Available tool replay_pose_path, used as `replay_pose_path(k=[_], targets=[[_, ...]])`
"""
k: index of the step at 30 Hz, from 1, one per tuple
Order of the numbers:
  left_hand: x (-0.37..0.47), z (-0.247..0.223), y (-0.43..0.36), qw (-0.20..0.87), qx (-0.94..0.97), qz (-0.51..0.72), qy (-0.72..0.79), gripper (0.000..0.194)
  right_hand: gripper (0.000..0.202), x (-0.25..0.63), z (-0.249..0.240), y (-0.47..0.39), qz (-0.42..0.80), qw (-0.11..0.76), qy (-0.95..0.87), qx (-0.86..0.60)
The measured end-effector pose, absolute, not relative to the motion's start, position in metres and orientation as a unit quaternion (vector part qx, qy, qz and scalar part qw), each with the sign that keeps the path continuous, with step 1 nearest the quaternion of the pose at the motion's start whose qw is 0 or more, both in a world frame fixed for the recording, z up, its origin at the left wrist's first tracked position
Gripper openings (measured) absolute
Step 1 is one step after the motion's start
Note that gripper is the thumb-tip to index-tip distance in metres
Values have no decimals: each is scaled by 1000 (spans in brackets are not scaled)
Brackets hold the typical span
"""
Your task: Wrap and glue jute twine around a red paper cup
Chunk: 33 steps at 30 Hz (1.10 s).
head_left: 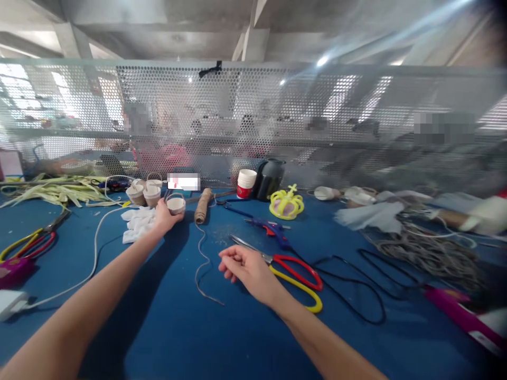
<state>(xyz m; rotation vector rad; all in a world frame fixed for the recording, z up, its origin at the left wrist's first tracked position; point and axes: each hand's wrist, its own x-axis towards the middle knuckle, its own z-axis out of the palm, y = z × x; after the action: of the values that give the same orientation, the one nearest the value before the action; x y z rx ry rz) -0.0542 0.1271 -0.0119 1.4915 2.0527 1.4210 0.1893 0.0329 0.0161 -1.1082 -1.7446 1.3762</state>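
Note:
My left hand (168,215) reaches to the back left of the blue table, fingers closed round a small pale cup-shaped basket (176,205) with its opening upward. Beside it stand similar small baskets (152,195), at least one with a thin hoop handle. White crumpled cloth (138,222) lies just left of that hand. My right hand (247,268) hovers near the middle, fingers loosely bent and holding nothing visible. Large scissors (297,269) with red and yellow handles lie behind and right of it. Between my hands, a roll of brown twine (203,205) trails a loose strand (201,264).
A blue glue gun (273,231) with a black cord, a yellow crown-shaped piece (287,203), stacked paper cups (246,183) and a dark jug (270,179) stand farther back. Grey cord (428,253) heaps at right. Other scissors (34,241) lie left. A perforated screen (222,121) rises behind.

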Motion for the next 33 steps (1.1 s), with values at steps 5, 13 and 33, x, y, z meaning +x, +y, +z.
replay_pose_path(k=[5,13,33], targets=[[-39,12,89,35,560,498,661,76,12,188,15,33,590,360,-607,-391],[12,12,7,209,743,491,404,16,16,183,22,22,721,359,-491,-333],[11,-3,6,91,791,484,363,10,18,180,19,17,761,300,-461,-344]])
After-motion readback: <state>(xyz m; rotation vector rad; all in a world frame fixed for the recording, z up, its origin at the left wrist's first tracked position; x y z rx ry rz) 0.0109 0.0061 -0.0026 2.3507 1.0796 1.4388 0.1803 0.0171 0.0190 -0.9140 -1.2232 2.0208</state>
